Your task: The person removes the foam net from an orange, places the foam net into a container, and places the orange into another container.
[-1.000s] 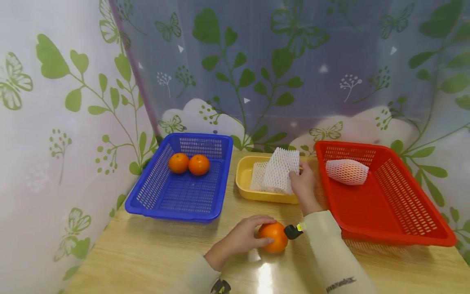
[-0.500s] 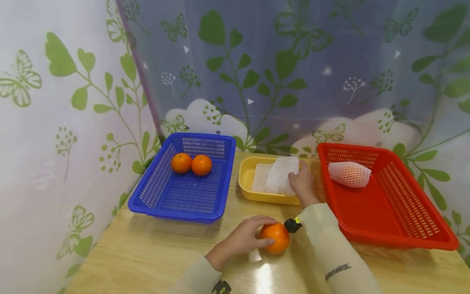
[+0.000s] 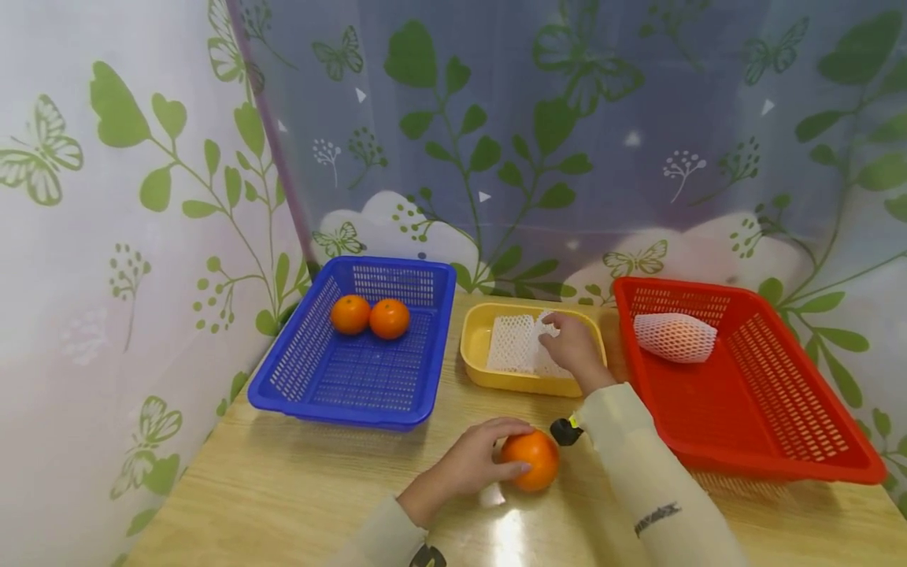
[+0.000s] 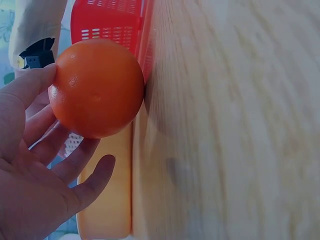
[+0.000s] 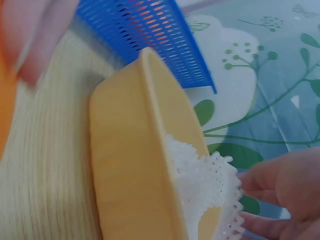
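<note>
My left hand holds an orange on the table, thumb on one side and fingers on the other; the left wrist view shows the orange up close. Over the right part of a yellow tray is my right hand, thumb and fingers spread apart. Beneath it lies a white foam fruit net, partly covered by the hand. Fingertips come up to the edge of the net in the right wrist view; contact is hard to tell. Another foam net lies flat beside it.
A blue basket at the left holds two oranges. In the red basket at the right lies a fruit wrapped in a foam net. A patterned curtain hangs behind the wooden table.
My right hand has lowered the raised foam net into the yellow tray and shifted slightly left, its fingers now spread. My left hand stays on the orange.
</note>
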`<state>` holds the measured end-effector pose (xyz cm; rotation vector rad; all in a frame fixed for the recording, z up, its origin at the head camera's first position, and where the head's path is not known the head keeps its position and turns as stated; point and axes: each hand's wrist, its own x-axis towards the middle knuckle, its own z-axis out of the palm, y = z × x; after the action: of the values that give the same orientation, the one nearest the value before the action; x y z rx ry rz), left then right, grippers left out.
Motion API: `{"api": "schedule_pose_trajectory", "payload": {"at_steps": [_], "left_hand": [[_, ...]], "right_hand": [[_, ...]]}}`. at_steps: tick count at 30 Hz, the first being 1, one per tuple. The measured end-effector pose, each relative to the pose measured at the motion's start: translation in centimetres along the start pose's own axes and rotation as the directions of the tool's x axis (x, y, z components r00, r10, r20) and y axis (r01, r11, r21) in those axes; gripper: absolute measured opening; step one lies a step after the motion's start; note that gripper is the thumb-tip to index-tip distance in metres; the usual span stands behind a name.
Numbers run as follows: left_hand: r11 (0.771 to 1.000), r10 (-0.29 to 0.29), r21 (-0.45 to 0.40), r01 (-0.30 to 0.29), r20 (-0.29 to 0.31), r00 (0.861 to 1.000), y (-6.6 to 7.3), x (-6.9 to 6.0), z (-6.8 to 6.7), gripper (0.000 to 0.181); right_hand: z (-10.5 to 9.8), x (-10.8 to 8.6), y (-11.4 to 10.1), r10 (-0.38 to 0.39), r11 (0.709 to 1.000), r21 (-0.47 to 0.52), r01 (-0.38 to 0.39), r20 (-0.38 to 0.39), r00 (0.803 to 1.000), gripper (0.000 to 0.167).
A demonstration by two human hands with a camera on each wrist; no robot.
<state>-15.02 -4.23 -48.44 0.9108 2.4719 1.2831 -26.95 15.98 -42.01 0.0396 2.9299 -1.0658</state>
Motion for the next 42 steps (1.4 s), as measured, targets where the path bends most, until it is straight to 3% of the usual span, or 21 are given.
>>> {"api": "schedule_pose_trajectory", "payload": {"at_steps": [10,18,23,30,37,42], "left_hand": [[1.0,-0.008,-0.013,0.008,-0.004,1.0,0.0,-0.1,0.0,0.046],[1.0,-0.007,-0.006,0.007,-0.001,1.0,0.0,-0.3,-0.1,0.046],[1.0,-0.016,-0.006,0.016,-0.01,1.0,0.1,-0.3,-0.1,0.046],[1.0,-0.024,-0.002,0.024,-0.021,0.999,0.2,-0.4,-0.3,0.046],[1.0,-0.015,-0.002,0.015,-0.014,1.0,0.3,-0.4,-0.3,0.046],[1.0,0.001,0.01,-0.001,-0.025,1.0,0.1,-0.3,-0.2,0.047]], "right_hand": [[1.1,0.7,0.5,-0.082,0.987,-0.115,0.108,0.209,0.974,0.039],[1.5,0.8,1.4,-0.015,0.994,-0.102,0.043,0.258,0.966,0.035],[2.0,1.0,2.2,-0.008,0.993,-0.107,0.041,0.291,0.957,0.036],[2.0,1.5,2.5,-0.026,0.99,-0.117,0.076,0.379,0.925,0.04],[1.1,1.5,2.0,-0.038,0.989,-0.12,0.089,0.374,0.927,0.041],[0.4,1.2,1.5,-0.06,0.988,-0.117,0.104,0.333,0.941,0.042]]}}
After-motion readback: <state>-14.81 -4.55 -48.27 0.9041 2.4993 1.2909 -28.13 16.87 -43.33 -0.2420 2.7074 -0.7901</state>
